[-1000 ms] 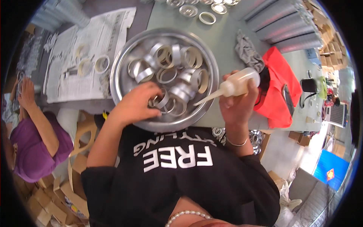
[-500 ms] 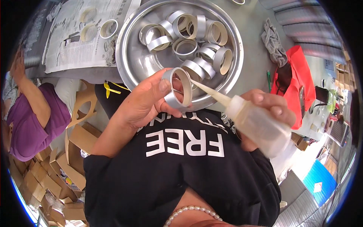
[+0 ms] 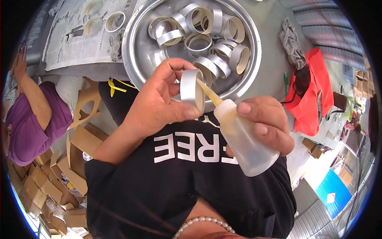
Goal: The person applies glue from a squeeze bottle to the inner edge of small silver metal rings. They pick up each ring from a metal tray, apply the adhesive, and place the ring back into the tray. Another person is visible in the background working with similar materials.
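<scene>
My left hand (image 3: 159, 99) grips a silver ring (image 3: 188, 88) between thumb and fingers, above the near rim of a round metal tray (image 3: 147, 73). The ring has a pale, cream-coloured inside. In my right hand (image 3: 268, 123) is a translucent squeeze bottle (image 3: 250, 143), tilted, with a long yellowish nozzle (image 3: 210, 92). The nozzle's tip is at the inner edge of the held ring; whether it touches cannot be made out. Several more silver rings (image 3: 199, 44) lie heaped in the tray.
Newspaper (image 3: 75, 49) on the table at left bears a few rings (image 3: 115, 21). To the right are a crumpled grey cloth (image 3: 292, 44), a green pen (image 3: 285, 81) and a red bag (image 3: 312, 91). Cardboard boxes (image 3: 71, 171) stand lower left. Another person in purple (image 3: 43, 123) sits at far left.
My right hand and the bottle have moved left and a little down, and yellowish liquid now fills the nozzle. My left hand has turned the ring, with the thumb now at its lower edge.
</scene>
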`<state>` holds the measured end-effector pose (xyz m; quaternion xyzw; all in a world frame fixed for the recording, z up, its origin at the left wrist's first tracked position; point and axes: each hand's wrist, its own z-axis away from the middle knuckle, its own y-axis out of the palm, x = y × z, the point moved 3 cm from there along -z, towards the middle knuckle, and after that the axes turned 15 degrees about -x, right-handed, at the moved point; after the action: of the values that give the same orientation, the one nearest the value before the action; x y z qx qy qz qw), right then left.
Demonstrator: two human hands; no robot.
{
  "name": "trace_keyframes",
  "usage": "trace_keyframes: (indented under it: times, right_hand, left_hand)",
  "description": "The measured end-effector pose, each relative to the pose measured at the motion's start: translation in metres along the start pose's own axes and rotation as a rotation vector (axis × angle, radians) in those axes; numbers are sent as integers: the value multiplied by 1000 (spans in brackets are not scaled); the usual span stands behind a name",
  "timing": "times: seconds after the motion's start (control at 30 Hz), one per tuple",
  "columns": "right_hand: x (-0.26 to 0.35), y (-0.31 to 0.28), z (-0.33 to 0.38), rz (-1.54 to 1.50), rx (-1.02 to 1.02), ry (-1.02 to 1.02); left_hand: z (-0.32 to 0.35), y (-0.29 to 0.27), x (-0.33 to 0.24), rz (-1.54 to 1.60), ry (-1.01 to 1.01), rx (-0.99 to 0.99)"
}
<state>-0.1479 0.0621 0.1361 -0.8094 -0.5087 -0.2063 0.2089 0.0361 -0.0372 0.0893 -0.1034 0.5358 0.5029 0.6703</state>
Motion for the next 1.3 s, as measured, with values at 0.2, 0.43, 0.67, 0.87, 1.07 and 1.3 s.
trace_keyframes:
  times: [0.2, 0.43, 0.67, 0.87, 1.07, 1.3]
  right_hand:
    - [9, -10, -3, -39, -11, 326]
    - [-14, -24, -4, -11, -168, 447]
    - [-28, -15, 8, -245, -450, 1128]
    - [-60, -17, 24, -837, -766, 1388]
    - [-58, -38, 24, -911, -826, 1165]
    - [-59, -34, 21, -867, -873, 1163]
  left_hand:
    - [3, 4, -9, -274, 533, -12]
    - [7, 11, -28, -654, 977, 71]
    - [7, 12, -14, -635, 1168, 117]
    - [10, -15, -48, -772, 1062, -245]
    - [-19, -170, -52, -1442, 590, -983]
    - [-43, -120, -85, -1244, 1132, -914]
